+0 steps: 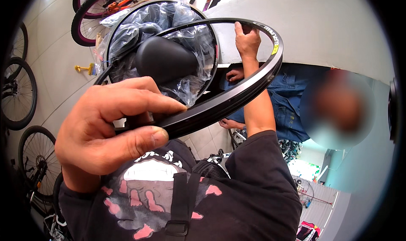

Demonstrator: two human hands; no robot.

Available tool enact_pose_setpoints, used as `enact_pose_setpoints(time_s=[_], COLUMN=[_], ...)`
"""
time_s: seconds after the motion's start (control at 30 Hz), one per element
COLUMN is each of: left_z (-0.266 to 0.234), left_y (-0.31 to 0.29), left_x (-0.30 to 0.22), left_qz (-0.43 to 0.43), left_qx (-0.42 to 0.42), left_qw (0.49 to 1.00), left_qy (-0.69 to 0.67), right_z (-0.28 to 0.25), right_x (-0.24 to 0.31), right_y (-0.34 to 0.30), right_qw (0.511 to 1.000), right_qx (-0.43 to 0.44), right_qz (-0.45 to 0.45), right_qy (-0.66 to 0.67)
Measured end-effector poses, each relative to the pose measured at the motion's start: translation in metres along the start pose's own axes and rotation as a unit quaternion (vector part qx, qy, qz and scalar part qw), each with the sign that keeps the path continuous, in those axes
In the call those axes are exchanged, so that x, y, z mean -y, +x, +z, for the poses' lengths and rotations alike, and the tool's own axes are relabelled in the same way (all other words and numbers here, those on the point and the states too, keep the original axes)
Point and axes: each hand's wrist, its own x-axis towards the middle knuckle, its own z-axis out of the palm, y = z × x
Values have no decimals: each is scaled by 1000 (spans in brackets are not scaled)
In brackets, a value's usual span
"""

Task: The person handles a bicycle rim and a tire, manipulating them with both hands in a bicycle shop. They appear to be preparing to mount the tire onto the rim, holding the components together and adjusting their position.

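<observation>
A bare black bicycle wheel rim (237,93) without spokes is held up tilted in front of my chest. My left hand (114,122) is closed on its near left part, thumb below and fingers over the upper side. At the far side, my right hand (248,42) grips the rim near a yellow and white decal, its fingers partly hidden. Behind and below the held rim, a black bicycle saddle (165,60) rests on crumpled clear plastic bags (190,34). A second thin dark rim (217,55) encircles these bags.
Another person in blue denim (292,101) sits close on the right, hands near my right arm. A pale grey surface (296,25) spans the far right. Bicycles with black wheels (39,162) stand along the left and far left. A yellow brush (86,69) lies on the tiled floor.
</observation>
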Motion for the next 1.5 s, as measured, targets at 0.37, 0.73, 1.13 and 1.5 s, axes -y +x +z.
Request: enact_pose_setpoints(time_s=[0.37,0.73,1.13,1.5], left_z=[4,-5,-10,-20], left_y=[-7,-31,-61,-79], left_x=[0,21,35,44], left_qz=[-61,10,67,130], left_qx=[14,43,33,-18], left_qw=[998,997,994,990], left_qy=[-25,56,78,55], right_z=[20,52,74,118], right_x=[-18,-27,-3,9], right_y=[-7,-5,12,34], right_qw=[998,990,980,976], right_qx=[49,32,73,110], right_qz=[34,1,51,23], right_qy=[38,139,178,186])
